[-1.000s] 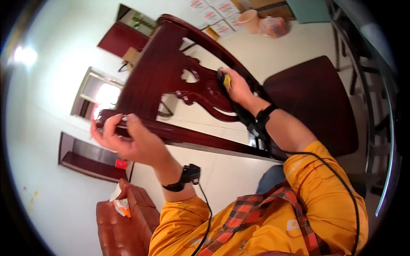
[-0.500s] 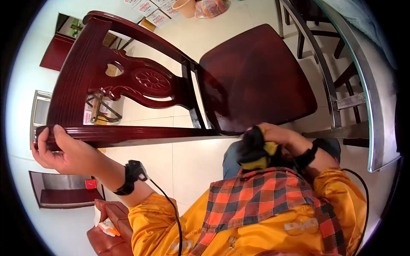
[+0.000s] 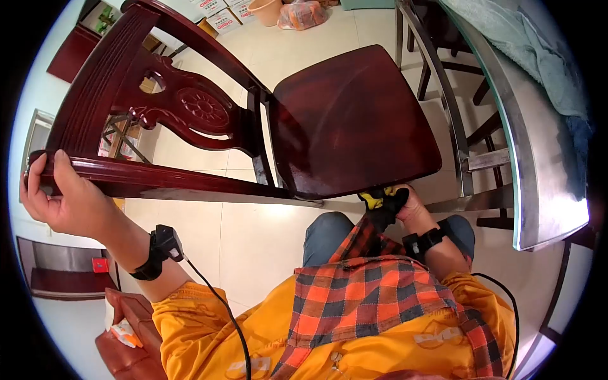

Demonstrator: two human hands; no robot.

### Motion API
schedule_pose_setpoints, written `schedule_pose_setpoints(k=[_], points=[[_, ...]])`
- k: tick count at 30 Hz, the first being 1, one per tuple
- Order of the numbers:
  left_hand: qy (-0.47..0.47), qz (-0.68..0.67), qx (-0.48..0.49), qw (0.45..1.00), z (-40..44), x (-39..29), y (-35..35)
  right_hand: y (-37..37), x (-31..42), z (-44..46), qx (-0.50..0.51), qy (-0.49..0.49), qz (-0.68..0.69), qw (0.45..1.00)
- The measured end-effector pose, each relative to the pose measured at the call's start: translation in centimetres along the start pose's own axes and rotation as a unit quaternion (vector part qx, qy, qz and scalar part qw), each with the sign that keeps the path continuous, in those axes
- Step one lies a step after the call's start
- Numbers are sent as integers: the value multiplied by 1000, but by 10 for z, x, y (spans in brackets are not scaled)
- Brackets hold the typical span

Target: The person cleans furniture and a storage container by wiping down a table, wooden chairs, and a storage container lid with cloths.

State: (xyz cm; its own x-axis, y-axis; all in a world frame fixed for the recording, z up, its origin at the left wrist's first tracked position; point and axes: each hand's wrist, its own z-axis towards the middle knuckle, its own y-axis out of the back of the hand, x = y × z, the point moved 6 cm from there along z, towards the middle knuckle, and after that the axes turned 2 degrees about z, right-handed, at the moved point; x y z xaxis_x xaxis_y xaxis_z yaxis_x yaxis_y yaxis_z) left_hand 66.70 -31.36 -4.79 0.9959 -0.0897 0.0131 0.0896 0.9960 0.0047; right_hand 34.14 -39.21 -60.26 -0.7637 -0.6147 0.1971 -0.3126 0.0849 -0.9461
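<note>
A dark red wooden chair (image 3: 354, 123) with a carved backrest stands in front of me, its seat to the right and its back to the left. My left hand (image 3: 66, 196) is wrapped round the top corner of the backrest. Below the near edge of the seat, my right hand (image 3: 408, 206) grips a black and yellow cloth (image 3: 380, 201). The cloth hangs beside the checked apron (image 3: 373, 285), close to my knees. Some fingers of my right hand are hidden by the cloth and the seat.
A glass-topped table (image 3: 506, 139) with a metal frame and a light blue towel (image 3: 522, 50) is at the right, dark chairs beneath it. Boxes (image 3: 223, 20), a bucket (image 3: 266, 11) and a plastic bag (image 3: 303, 15) lie at the back. A brown sofa (image 3: 130, 339) is at lower left.
My right hand and the cloth have moved from the backrest down to the seat's near edge. My left hand stays on the backrest corner. The view has shifted toward the seat and table.
</note>
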Motion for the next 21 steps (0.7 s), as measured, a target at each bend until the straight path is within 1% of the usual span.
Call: schedule_pose_setpoints(k=[1, 2, 4, 5, 6, 7, 8, 10, 11, 12, 13, 14, 15, 16, 17, 18, 20, 21], points=[[-68, 62, -1, 996, 8, -5, 1, -1, 2, -2, -53, 8, 20, 998], [-68, 64, -3, 996, 7, -7, 3, 0, 4, -6, -107, 16, 41, 993], [6, -55, -11, 998, 0, -10, 8, 3, 4, -11, -101, 21, 58, 993], [-9, -82, -12, 997, 3, -6, 10, 2, 3, -17, -114, 28, 56, 991], [-7, -80, -11, 997, 3, -10, 11, 4, 1, -25, -127, 35, 54, 990], [41, -125, -9, 991, 1, -14, 9, 21, -3, -29, -141, 34, 69, 987], [88, -171, -10, 981, 0, -14, 10, 22, -12, -38, -141, 34, 65, 987], [87, -161, -24, 983, 4, -6, 22, 21, -20, -57, -129, 70, 119, 982], [51, -168, -19, 984, 3, -5, 25, 25, -9, -69, -87, 176, -238, 951], [14, -176, -20, 984, 5, -6, 27, 26, -12, -77, -44, 267, -563, 781], [10, -220, -36, 975, 6, -12, 26, 53, -23, -74, -70, 249, -528, 809], [10, -205, -22, 978, 6, -17, 28, 81, -28, -68, -92, 228, -490, 837], [-2, -181, -30, 983, 7, -19, 32, 82, -33, -68, -74, 194, -370, 906], [-16, -155, -35, 987, 8, -21, 36, 74, -40, -64, -49, 152, -241, 957], [-36, -121, -23, 992, 8, -23, 41, 66, -48, -66, -51, 125, -179, 975], [-36, -93, -4, 995, 11, -13, 41, 51, -54, -75, -68, 119, -182, 974], [-33, -115, -11, 993, 11, -11, 40, 34, -60, -79, -69, 104, -167, 978], [-13, -142, -10, 990, 11, -12, 37, 28, -64, -81, -74, 104, -171, 977]])
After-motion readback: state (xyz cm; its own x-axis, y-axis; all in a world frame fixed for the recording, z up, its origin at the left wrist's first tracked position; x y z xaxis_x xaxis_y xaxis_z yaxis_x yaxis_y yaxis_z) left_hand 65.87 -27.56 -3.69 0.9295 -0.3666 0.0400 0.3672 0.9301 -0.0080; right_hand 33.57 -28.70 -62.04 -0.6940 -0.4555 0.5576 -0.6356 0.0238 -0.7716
